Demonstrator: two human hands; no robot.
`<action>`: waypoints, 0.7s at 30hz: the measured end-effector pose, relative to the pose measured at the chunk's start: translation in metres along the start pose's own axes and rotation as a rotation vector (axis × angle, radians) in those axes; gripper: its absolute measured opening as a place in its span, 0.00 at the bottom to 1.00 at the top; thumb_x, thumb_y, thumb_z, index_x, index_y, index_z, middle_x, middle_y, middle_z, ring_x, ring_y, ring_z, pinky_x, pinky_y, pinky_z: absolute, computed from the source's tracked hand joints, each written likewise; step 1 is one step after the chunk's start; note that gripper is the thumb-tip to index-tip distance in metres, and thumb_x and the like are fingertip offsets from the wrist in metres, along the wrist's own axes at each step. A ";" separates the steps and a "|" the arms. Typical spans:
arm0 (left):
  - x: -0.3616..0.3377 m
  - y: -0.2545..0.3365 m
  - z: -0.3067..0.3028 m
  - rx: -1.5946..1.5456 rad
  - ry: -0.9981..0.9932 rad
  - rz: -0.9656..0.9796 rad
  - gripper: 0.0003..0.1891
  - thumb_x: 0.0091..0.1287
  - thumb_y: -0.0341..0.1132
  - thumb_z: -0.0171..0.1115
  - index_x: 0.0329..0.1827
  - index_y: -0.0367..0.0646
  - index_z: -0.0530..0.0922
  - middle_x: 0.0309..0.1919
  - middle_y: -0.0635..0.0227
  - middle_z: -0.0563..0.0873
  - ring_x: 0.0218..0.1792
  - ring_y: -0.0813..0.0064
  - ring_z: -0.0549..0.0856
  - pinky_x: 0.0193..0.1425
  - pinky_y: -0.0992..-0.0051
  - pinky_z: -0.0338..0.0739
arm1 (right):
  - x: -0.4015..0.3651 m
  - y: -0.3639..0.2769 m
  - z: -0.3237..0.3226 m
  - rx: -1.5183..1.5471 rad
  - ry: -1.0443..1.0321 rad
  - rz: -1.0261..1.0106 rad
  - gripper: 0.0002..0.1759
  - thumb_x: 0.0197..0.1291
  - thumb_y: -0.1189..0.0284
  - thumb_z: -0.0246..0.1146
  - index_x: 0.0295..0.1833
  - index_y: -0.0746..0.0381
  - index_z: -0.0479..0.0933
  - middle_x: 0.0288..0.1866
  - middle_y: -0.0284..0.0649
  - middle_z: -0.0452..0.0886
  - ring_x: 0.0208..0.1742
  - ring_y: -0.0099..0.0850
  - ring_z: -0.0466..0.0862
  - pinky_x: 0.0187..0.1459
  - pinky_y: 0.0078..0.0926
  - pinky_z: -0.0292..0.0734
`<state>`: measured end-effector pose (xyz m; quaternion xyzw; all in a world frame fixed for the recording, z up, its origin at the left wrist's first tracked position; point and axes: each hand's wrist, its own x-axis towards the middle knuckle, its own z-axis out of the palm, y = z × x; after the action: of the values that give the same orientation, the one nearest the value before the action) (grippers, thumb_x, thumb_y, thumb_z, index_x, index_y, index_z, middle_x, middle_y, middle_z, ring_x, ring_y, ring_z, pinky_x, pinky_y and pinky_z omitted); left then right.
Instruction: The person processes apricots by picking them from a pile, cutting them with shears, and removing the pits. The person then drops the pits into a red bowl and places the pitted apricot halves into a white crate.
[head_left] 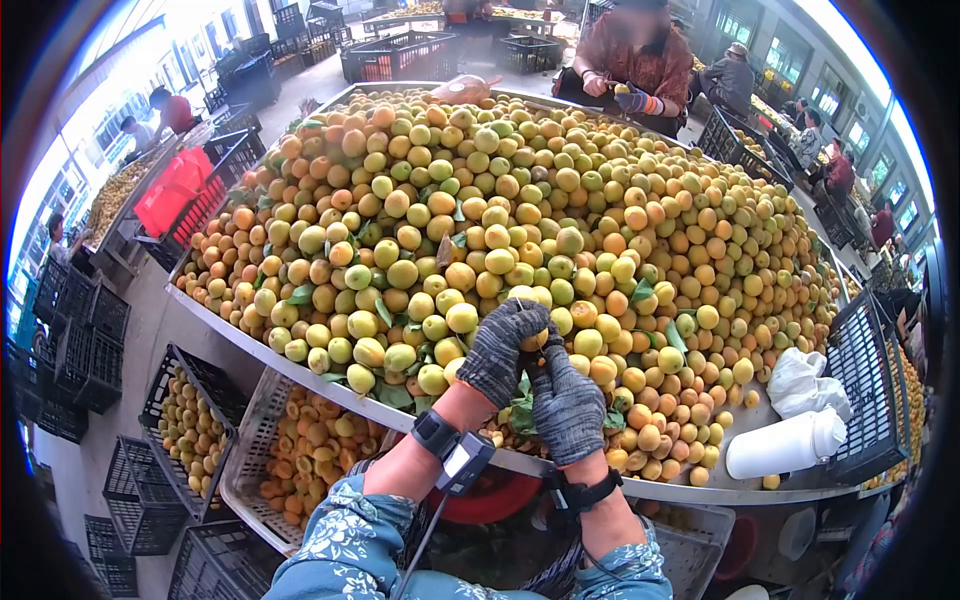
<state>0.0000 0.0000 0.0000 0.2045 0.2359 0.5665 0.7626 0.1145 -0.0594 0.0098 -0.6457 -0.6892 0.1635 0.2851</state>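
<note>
Both my hands wear grey knit gloves and meet at the near edge of a big heap of yellow-green and orange apricots [480, 262]. My left hand [503, 352] is closed around an apricot [535, 341], of which only a small orange part shows between the gloves. From below and to the right, my right hand [568, 408] presses its closed fingertips against that same fruit. Whether a small tool is in the fingers is hidden. Green leaves [522, 412] lie just under the hands, among loose apricots on the metal-edged table [330, 388].
Under the table edge stands a white crate [245, 470] of opened apricots, beside a black crate [190, 425] of fruit. A white bottle [785, 443], a plastic bag [808, 385] and a black crate [862, 390] are at right. Across the heap a person [640, 70] handles fruit.
</note>
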 end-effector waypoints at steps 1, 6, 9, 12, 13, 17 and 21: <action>0.001 -0.003 -0.001 0.121 0.013 0.047 0.12 0.59 0.32 0.66 0.45 0.41 0.78 0.36 0.71 0.83 0.36 0.77 0.83 0.37 0.80 0.80 | -0.001 -0.004 -0.001 -0.053 0.019 0.007 0.24 0.65 0.60 0.57 0.66 0.53 0.70 0.31 0.52 0.82 0.29 0.48 0.83 0.32 0.44 0.76; -0.003 -0.011 -0.003 0.403 0.219 0.131 0.10 0.60 0.30 0.65 0.44 0.43 0.77 0.33 0.72 0.81 0.31 0.81 0.81 0.31 0.82 0.77 | -0.007 -0.010 0.009 -0.144 0.033 0.001 0.19 0.66 0.61 0.57 0.60 0.54 0.74 0.27 0.48 0.82 0.26 0.50 0.82 0.29 0.46 0.75; -0.003 -0.012 0.004 0.504 0.196 0.209 0.11 0.61 0.32 0.65 0.45 0.42 0.77 0.33 0.71 0.82 0.31 0.80 0.81 0.31 0.82 0.77 | -0.005 -0.009 0.006 -0.119 0.030 0.023 0.18 0.66 0.63 0.57 0.60 0.55 0.74 0.29 0.50 0.81 0.30 0.48 0.83 0.30 0.42 0.76; 0.000 -0.007 0.006 0.325 0.087 0.136 0.09 0.60 0.31 0.67 0.41 0.41 0.78 0.31 0.73 0.81 0.29 0.83 0.79 0.31 0.82 0.76 | -0.003 0.003 0.021 0.589 0.085 0.101 0.14 0.68 0.71 0.58 0.56 0.64 0.75 0.35 0.36 0.83 0.30 0.24 0.79 0.30 0.24 0.72; -0.004 -0.001 0.011 0.321 0.047 0.113 0.09 0.62 0.33 0.66 0.42 0.41 0.77 0.33 0.72 0.81 0.32 0.83 0.80 0.34 0.82 0.77 | -0.003 0.004 0.024 0.593 0.082 0.106 0.14 0.68 0.71 0.58 0.56 0.64 0.75 0.35 0.36 0.83 0.30 0.24 0.79 0.30 0.24 0.72; -0.003 -0.002 0.006 0.276 -0.034 0.078 0.09 0.63 0.33 0.63 0.43 0.41 0.77 0.35 0.72 0.81 0.36 0.82 0.80 0.40 0.82 0.77 | -0.005 0.005 0.030 1.085 0.035 0.200 0.10 0.68 0.73 0.57 0.52 0.62 0.76 0.33 0.25 0.78 0.27 0.09 0.70 0.26 0.07 0.63; -0.006 -0.003 0.006 0.275 -0.100 0.093 0.10 0.65 0.34 0.62 0.45 0.41 0.77 0.35 0.72 0.81 0.36 0.81 0.80 0.43 0.78 0.78 | -0.009 0.000 0.031 1.268 0.013 0.268 0.10 0.68 0.72 0.57 0.52 0.61 0.77 0.37 0.27 0.79 0.33 0.13 0.75 0.33 0.10 0.72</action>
<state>0.0040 -0.0067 0.0042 0.3459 0.2633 0.5527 0.7111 0.0961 -0.0637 -0.0160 -0.4332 -0.3707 0.5692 0.5924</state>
